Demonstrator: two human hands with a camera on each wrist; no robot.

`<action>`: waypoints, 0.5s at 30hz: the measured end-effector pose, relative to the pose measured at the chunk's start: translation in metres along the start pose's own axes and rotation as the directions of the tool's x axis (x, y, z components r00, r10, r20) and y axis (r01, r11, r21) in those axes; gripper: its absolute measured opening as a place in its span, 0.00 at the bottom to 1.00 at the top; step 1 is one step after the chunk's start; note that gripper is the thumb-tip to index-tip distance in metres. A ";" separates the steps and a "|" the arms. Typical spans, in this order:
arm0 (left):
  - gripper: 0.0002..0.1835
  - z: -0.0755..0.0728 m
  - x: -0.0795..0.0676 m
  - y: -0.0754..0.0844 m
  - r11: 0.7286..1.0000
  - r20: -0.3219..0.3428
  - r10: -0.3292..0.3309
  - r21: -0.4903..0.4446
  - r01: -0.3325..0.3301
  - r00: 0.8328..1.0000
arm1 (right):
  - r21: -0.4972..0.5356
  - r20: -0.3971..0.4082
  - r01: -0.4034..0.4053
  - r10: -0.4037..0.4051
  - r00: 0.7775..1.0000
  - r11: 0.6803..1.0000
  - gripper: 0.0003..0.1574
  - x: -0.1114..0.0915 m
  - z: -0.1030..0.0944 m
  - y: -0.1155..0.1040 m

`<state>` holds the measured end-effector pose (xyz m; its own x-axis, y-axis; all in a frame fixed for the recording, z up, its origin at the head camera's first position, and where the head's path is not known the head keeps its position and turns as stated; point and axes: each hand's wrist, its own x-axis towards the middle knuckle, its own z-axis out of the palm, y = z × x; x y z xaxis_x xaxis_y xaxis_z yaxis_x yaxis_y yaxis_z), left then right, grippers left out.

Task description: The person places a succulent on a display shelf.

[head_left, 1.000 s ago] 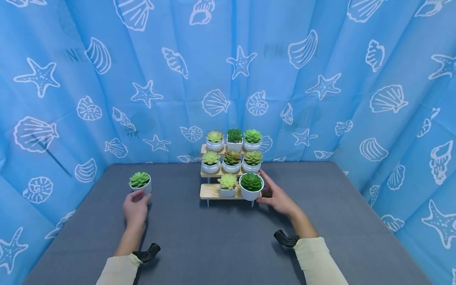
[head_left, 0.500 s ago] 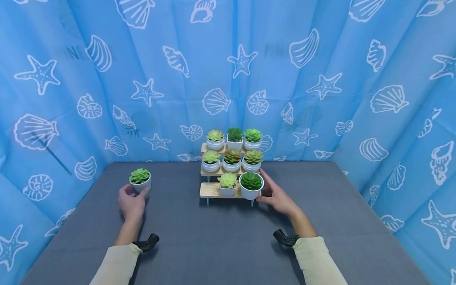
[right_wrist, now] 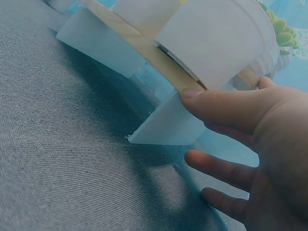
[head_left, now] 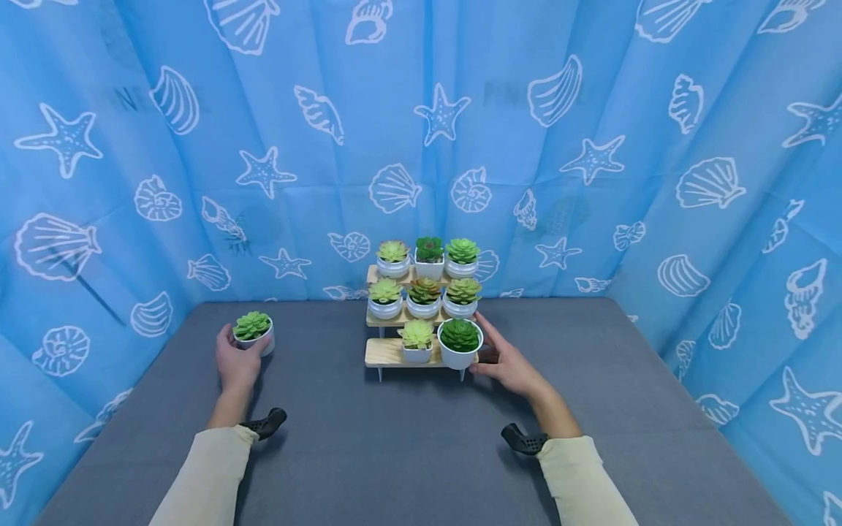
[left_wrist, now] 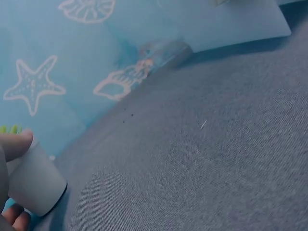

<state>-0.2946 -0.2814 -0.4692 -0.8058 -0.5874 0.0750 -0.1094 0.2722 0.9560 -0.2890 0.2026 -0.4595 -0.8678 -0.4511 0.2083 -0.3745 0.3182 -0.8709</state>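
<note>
My left hand (head_left: pixel 238 365) holds a small succulent (head_left: pixel 252 326) in a round white pot (left_wrist: pixel 37 180) on the left of the table. In the left wrist view its thumb lies against the pot's upper part, and other fingertips show low beside the pot. My right hand (head_left: pixel 516 371) is at the right end of a three-tier wooden stand (head_left: pixel 384 353). There, in the right wrist view, the thumb touches the front corner of the lowest shelf (right_wrist: pixel 163 67). The index fingertip reaches a shelf end behind; the other fingers spread below. A dark green succulent (head_left: pixel 460 336) stands just beside this hand.
Several potted succulents fill the upper two tiers, among them a reddish one (head_left: pixel 424 291). A pale green one (head_left: pixel 416 334) stands mid-shelf on the lowest tier. A grey cloth (head_left: pixel 368 446) covers the table. Behind and at the sides hangs a blue shell-print curtain (head_left: pixel 316 175).
My left hand has shifted its hold, moving from in front of the pot to its left side. The pot has barely moved. My right hand stays at the stand's end.
</note>
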 end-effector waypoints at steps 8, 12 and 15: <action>0.47 -0.001 0.001 -0.002 0.999 0.044 0.005 0.051 -0.008 0.999 | 0.003 -0.006 -0.035 0.035 0.999 0.999 0.62 0.000 0.002 -0.002; 0.45 -0.001 -0.003 -0.002 0.998 0.045 0.012 0.060 -0.015 0.999 | 0.007 -0.004 -0.031 0.031 1.000 1.000 0.62 0.000 0.001 0.000; 0.45 -0.001 -0.007 -0.003 0.998 0.052 0.021 0.060 -0.024 0.998 | 0.016 -0.008 -0.018 0.019 1.000 1.000 0.62 0.000 0.000 0.001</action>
<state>-0.2876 -0.2789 -0.4724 -0.8371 -0.5411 0.0805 -0.1245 0.3317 0.9351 -0.2893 0.2022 -0.4601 -0.8773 -0.4383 0.1957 -0.3531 0.3130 -0.8817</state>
